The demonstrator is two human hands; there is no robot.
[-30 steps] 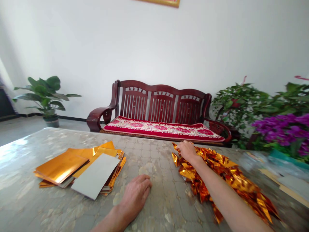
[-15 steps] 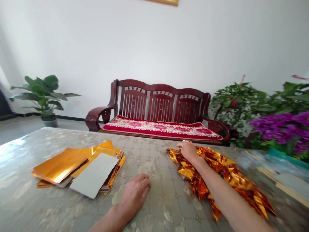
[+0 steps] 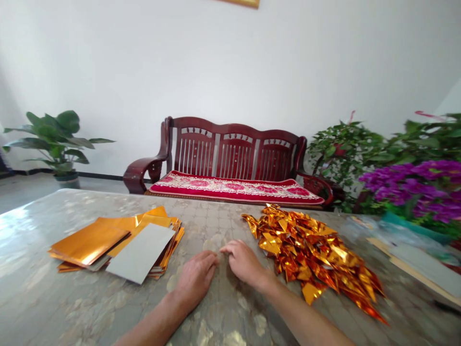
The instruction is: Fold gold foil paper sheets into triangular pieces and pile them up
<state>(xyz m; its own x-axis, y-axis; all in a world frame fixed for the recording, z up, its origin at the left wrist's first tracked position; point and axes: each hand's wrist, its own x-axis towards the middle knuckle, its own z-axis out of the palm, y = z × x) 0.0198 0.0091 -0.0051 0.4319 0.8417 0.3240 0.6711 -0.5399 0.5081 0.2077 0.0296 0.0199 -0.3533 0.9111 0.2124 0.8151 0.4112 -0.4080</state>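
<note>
My left hand (image 3: 196,278) lies palm down on the marbled table (image 3: 54,298), fingers flat with nothing in them. My right hand (image 3: 243,262) rests beside it, fingertips nearly touching the left hand's, and it also holds nothing. Just right of my right hand is a heap of folded gold foil pieces (image 3: 313,250). To the left of my left hand sits a stack of flat gold foil sheets (image 3: 90,240), with one sheet (image 3: 142,252) turned grey side up on top.
Clear plastic packets and a flat board (image 3: 406,250) lie at the table's right edge. Behind the table are a dark wooden bench with a red cushion (image 3: 234,185), purple flowers (image 3: 414,187) and leafy plants at right, and a potted plant (image 3: 57,139) at left.
My right hand has drawn back from the far side of the gold foil heap and come down on the table beside my left hand. The left hand has barely moved.
</note>
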